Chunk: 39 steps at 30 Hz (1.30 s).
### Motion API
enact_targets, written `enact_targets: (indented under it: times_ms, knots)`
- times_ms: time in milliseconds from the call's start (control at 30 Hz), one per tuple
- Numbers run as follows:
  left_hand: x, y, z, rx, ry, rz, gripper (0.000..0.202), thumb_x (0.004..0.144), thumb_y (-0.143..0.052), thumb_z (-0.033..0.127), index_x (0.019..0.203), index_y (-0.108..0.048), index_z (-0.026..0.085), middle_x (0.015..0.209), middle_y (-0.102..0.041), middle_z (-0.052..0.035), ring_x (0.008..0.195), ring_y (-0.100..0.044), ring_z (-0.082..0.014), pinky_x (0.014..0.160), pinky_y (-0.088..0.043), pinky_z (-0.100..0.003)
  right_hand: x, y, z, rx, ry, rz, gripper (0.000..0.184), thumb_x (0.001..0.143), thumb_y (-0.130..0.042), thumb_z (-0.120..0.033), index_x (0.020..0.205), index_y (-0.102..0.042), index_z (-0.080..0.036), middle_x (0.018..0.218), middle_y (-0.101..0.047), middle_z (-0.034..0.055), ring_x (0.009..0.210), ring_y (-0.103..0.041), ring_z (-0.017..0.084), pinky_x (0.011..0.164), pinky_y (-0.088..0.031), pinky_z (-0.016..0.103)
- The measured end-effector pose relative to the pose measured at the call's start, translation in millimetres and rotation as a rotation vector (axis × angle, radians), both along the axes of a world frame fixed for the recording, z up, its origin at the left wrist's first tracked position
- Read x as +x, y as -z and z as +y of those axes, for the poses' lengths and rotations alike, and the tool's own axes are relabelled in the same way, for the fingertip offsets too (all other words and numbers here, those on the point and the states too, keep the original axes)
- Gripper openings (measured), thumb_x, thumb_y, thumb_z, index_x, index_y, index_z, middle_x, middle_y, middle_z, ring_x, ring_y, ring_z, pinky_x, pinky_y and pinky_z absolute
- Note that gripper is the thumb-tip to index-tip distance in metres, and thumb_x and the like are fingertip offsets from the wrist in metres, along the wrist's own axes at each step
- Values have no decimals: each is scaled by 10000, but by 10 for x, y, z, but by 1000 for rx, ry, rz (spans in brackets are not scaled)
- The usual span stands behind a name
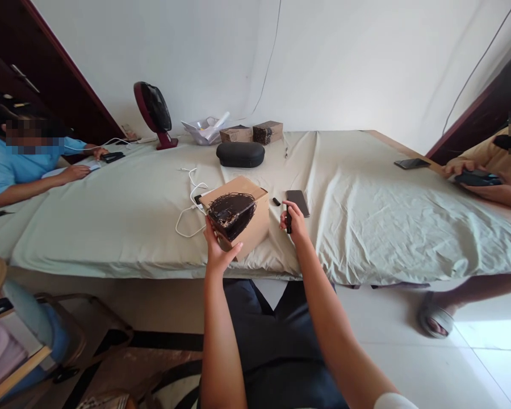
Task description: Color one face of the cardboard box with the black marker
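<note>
The left grip (220,251) holds the cardboard box (255,227) near the front edge of the tabletop (123,227); slackening could let it slip. The right grip (297,221) holds a black marker (288,222); the scribbled black patch (234,211), if wet, might smear when brushed.

Taking the box (255,224) before me as the dial's centre, my left hand (220,254) grips it at seven. My right hand (297,220), with the marker (289,221) in it, is at three. The cable (183,211) lies on the table (132,227) at nine, the fan (153,111) stands at eleven, the case (240,154) sits at twelve, two cartons (268,132) behind it. The cap (276,201) lies at two, the phone (298,204) just right of it.
</note>
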<state>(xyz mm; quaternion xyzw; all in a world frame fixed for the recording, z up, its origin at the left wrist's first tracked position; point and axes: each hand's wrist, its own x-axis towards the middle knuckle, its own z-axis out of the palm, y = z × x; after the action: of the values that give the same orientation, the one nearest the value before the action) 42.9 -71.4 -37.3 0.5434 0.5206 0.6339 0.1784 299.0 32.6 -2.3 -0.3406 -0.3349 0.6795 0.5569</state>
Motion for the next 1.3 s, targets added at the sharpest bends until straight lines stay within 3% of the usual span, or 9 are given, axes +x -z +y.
enact_targets:
  times_ms: [133, 233, 333, 467, 700, 833, 967, 1133, 1300]
  knots:
    - [105, -119, -14, -25, -107, 47, 1324, 657, -934, 431, 1727, -165, 300, 1577, -300, -191, 1595, -330, -408, 1303, -331, -580, -55, -188, -408, 251, 156, 24, 476, 987, -413, -757, 1167, -524, -330, 893, -656, 0, 615, -648, 180, 569, -541, 330]
    - [203, -247, -52, -43, -125, 126, 1344, 650, -947, 457, 1729, -154, 336, 1532, -312, -169, 1595, -295, -412, 1322, -268, -619, -118, -351, -737, 417, 274, -12, 448, 950, -563, -747, 1030, -478, -314, 684, -590, -57, 462, -535, 152, 497, -453, 294]
    - [304, -348, -89, -64, -119, 199, 1355, 647, -952, 450, 1729, -144, 355, 1489, -332, -149, 1572, -303, -395, 1321, -265, -625, -221, -480, -976, 558, 196, -115, 475, 1003, -465, -767, 1045, -532, -298, 563, -562, -68, 403, -426, 136, 435, -351, 264]
    - [412, -406, -102, -39, -64, 241, 1367, 622, -956, 389, 1728, -154, 344, 1506, -318, -148, 1559, -316, -387, 1313, -294, -601, -365, -510, -1107, 652, 281, -269, 435, 1026, -545, -659, 1255, -587, -292, 598, -518, -69, 491, -423, 135, 492, -345, 267]
    - [466, -406, -69, -5, -79, 329, 1385, 624, -952, 453, 1734, -139, 294, 1497, -325, -169, 1527, -338, -416, 1295, -305, -613, -445, -403, -1195, 686, 306, -281, 276, 1000, -614, -560, 1043, -579, -290, 691, -595, -34, 545, -538, 149, 536, -436, 294]
    - [514, -433, -66, 21, -181, 418, 1367, 607, -954, 506, 1722, -200, 267, 1498, -332, -180, 1493, -347, -444, 1278, -313, -639, -398, -498, -1258, 745, 327, -443, 139, 961, -628, -397, 1031, -627, -278, 737, -673, -9, 595, -628, 169, 578, -505, 312]
    - [590, -467, -67, 69, -262, 526, 1226, 628, -934, 496, 1670, -346, 232, 1511, -343, -205, 1443, -373, -484, 1254, -297, -681, -358, -629, -1285, 860, 472, -695, 130, 877, -670, -248, 1003, -677, -279, 693, -678, -35, 525, -567, 135, 556, -496, 285]
    - [648, -497, -82, 108, -252, 641, 1110, 733, -875, 491, 1669, -338, 231, 1542, -334, -220, 1437, -385, -465, 1235, -301, -676, -332, -712, -1309, 870, 611, -814, 125, 892, -660, -262, 1011, -699, -258, 682, -687, -33, 513, -597, 129, 533, -512, 266]
    - [639, -495, -81, 135, -261, 712, 1184, 685, -912, 437, 1678, -291, 262, 1543, -328, -210, 1413, -412, -464, 1214, -350, -682, -321, -670, -1290, 823, 685, -769, 115, 857, -670, -271, 969, -695, -256, 699, -727, -20, 547, -666, 147, 537, -551, 266]
